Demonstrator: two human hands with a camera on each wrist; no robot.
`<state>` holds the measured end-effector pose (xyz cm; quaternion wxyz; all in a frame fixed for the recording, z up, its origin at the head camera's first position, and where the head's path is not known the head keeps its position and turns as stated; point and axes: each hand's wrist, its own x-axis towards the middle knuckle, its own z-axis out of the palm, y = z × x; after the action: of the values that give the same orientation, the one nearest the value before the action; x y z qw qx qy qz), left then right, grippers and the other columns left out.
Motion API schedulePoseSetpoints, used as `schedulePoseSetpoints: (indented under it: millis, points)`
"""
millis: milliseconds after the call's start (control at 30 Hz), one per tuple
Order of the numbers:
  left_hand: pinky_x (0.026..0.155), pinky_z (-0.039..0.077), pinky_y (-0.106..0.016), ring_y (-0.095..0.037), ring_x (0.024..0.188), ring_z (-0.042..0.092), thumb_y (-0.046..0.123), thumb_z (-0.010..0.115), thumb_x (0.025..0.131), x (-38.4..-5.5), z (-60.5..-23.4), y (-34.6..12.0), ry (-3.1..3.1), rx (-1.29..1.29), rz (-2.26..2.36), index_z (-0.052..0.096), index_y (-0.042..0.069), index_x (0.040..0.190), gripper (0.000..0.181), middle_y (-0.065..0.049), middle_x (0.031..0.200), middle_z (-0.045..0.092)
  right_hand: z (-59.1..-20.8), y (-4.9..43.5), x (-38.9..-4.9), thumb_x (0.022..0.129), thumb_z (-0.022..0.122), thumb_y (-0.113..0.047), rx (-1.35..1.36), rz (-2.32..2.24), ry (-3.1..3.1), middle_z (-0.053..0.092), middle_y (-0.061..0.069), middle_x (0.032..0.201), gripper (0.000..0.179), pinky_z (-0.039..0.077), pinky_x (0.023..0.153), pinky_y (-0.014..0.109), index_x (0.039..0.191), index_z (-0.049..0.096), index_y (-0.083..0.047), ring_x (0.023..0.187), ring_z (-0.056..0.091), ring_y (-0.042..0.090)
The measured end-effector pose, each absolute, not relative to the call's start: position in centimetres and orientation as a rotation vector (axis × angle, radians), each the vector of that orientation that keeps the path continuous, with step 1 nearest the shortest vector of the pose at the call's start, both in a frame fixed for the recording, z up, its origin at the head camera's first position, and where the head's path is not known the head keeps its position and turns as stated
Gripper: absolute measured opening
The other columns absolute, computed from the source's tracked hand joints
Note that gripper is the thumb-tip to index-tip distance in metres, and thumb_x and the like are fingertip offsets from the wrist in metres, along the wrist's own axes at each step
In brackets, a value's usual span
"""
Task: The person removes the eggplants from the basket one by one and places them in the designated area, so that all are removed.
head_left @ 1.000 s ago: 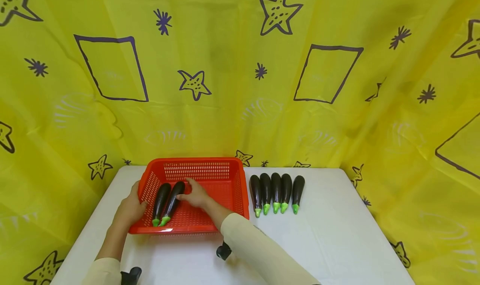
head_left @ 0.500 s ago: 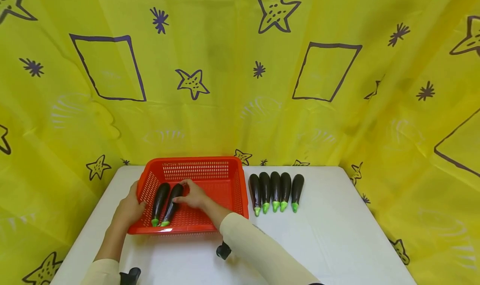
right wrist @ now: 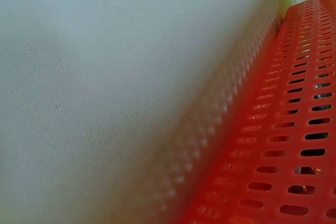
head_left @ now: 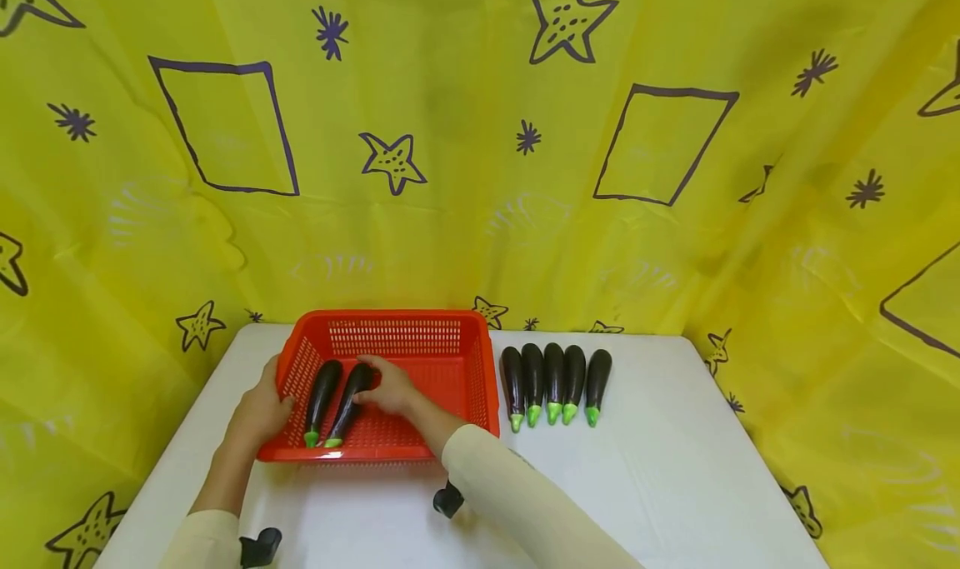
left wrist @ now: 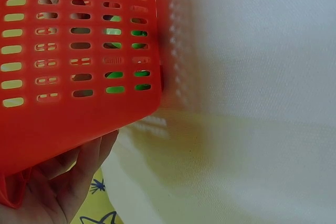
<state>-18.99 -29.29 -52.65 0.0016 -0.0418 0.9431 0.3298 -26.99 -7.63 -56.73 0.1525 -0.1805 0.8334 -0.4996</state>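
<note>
A red plastic basket [head_left: 397,452] with slotted walls stands at the left of the table. My left hand [head_left: 257,415] grips its left rim; in the left wrist view the fingers [left wrist: 86,163] bend under that rim from outside. Two dark eggplants lie inside, green stem ends towards me: one [head_left: 322,396] along the left wall, the other [head_left: 347,409] just right of it, slightly slanted. Over the basket, my right hand [head_left: 390,390] holds the second eggplant by its upper part, thumb and fingers around it. In the right wrist view only the slotted basket wall [right wrist: 278,153] and cloth show, no hand.
Several eggplants [head_left: 553,383] lie side by side on the white table [head_left: 637,486] right of the basket, stems towards me. The rightmost eggplant [head_left: 597,387] is a little apart. A yellow patterned curtain [head_left: 450,244] surrounds the table at the back and sides.
My right fingers have drawn in around the far end of the second eggplant, which has shifted slightly. The left hand stays on the basket rim. The head view has moved a little.
</note>
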Motion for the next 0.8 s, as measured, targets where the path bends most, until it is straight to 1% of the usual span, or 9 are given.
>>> schedulePoseSetpoints:
  millis: [67,133,300,400,500,633,733,800]
  points:
    - [0.075,0.053,-0.062,-0.049,0.087,0.064,0.002,0.055,0.095,-19.05,-52.52,-29.27,2.962,-0.134,1.036,0.014,-0.009,0.157,0.075,-0.046,0.118,0.056,-56.50,-7.51,-26.97,0.089,0.084,-0.005,-0.531,-1.425,2.383,0.059,0.015,0.146,0.067,0.047,0.106,0.040,0.150,0.058,-0.012,0.131,0.056,0.031]
    - [0.075,0.052,-0.063,-0.050,0.088,0.064,0.003,0.055,0.095,-19.06,-52.45,-29.31,2.959,-0.138,1.034,0.014,-0.009,0.157,0.075,-0.046,0.118,0.055,-56.39,-7.45,-26.93,0.089,0.084,-0.007,-0.517,-1.438,2.364,0.060,0.014,0.144,0.063,0.048,0.104,0.038,0.147,0.060,-0.011,0.126,0.059,0.029]
    - [0.074,0.052,-0.062,-0.048,0.086,0.063,0.003,0.055,0.096,-19.02,-52.61,-29.41,2.944,-0.147,1.028,0.013,-0.009,0.156,0.075,-0.046,0.118,0.055,-56.53,-7.39,-26.83,0.086,0.087,-0.009,-0.451,-1.566,2.294,0.062,0.013,0.130,0.057,0.052,0.087,0.031,0.137,0.061,-0.006,0.102,0.063,0.021]
    - [0.074,0.053,-0.061,-0.047,0.086,0.064,0.003,0.055,0.096,-19.03,-52.71,-29.38,2.940,-0.151,1.030,0.013,-0.009,0.157,0.075,-0.046,0.118,0.055,-56.56,-7.38,-26.82,0.084,0.088,-0.007,-0.425,-1.638,2.269,0.061,0.010,0.122,0.055,0.052,0.079,0.028,0.132,0.061,-0.005,0.092,0.061,0.017]
    - [0.074,0.053,-0.061,-0.047,0.086,0.064,0.003,0.055,0.096,-19.07,-52.74,-29.35,2.945,-0.153,1.027,0.013,-0.009,0.157,0.074,-0.046,0.118,0.056,-56.52,-7.40,-26.84,0.082,0.089,-0.005,-0.433,-1.674,2.272,0.059,0.008,0.117,0.055,0.052,0.077,0.027,0.128,0.059,-0.005,0.090,0.060,0.015]
    - [0.073,0.053,-0.061,-0.047,0.085,0.064,0.003,0.055,0.097,-19.04,-52.68,-29.37,2.948,-0.148,1.017,0.013,-0.010,0.156,0.074,-0.046,0.117,0.056,-56.43,-7.43,-26.86,0.080,0.090,0.000,-0.441,-1.711,2.273,0.058,0.008,0.113,0.055,0.053,0.078,0.028,0.124,0.057,-0.005,0.090,0.060,0.016]
    - [0.073,0.053,-0.062,-0.048,0.084,0.064,0.003,0.056,0.096,-18.97,-52.62,-29.37,2.952,-0.142,1.012,0.013,-0.010,0.156,0.075,-0.047,0.116,0.056,-56.31,-7.42,-26.81,0.080,0.088,0.004,-0.409,-1.750,2.226,0.057,0.008,0.114,0.055,0.054,0.079,0.029,0.125,0.056,-0.006,0.092,0.061,0.018]
    - [0.073,0.053,-0.062,-0.049,0.085,0.064,0.003,0.056,0.096,-18.95,-52.59,-29.38,2.960,-0.136,1.010,0.013,-0.010,0.155,0.074,-0.047,0.115,0.056,-56.18,-7.41,-26.79,0.081,0.085,0.007,-0.389,-1.789,2.175,0.057,0.009,0.114,0.056,0.056,0.077,0.032,0.128,0.056,-0.004,0.092,0.062,0.019]
